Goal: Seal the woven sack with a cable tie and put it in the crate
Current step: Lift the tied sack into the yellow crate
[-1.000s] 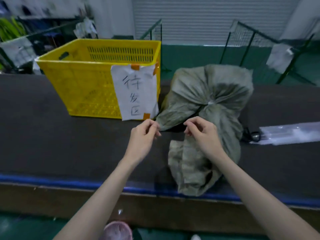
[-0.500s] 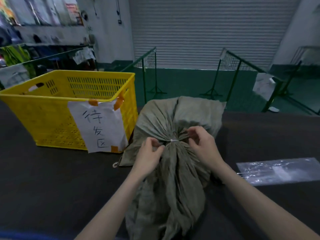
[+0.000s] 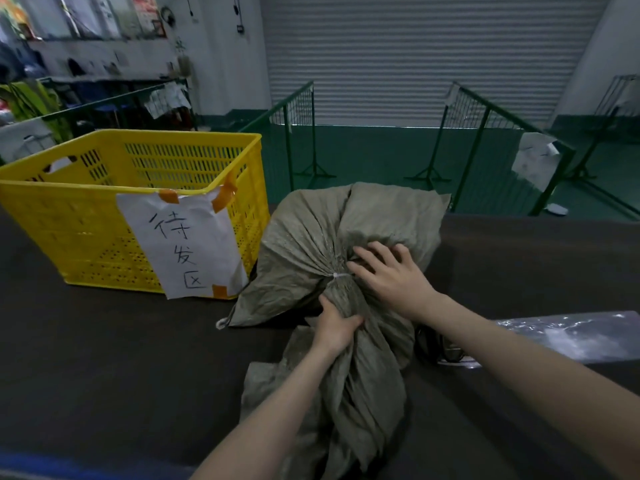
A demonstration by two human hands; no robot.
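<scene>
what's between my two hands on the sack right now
In the head view, the white cable tie cinched round the gathered neck of the woven sack lies between them: left hand grips the neck below it, right hand rests open just past it.

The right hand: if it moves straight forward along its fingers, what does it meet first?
The right hand already lies on the sack, fingers aimed up-left; going on, it probably just slides over the sack's bulge.

Tied grey-green sack [image 3: 311,237] lies beside yellow crate [image 3: 86,216].

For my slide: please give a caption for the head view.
Left hand grips tied sack neck; right hand rests on it, beside crate.
</scene>
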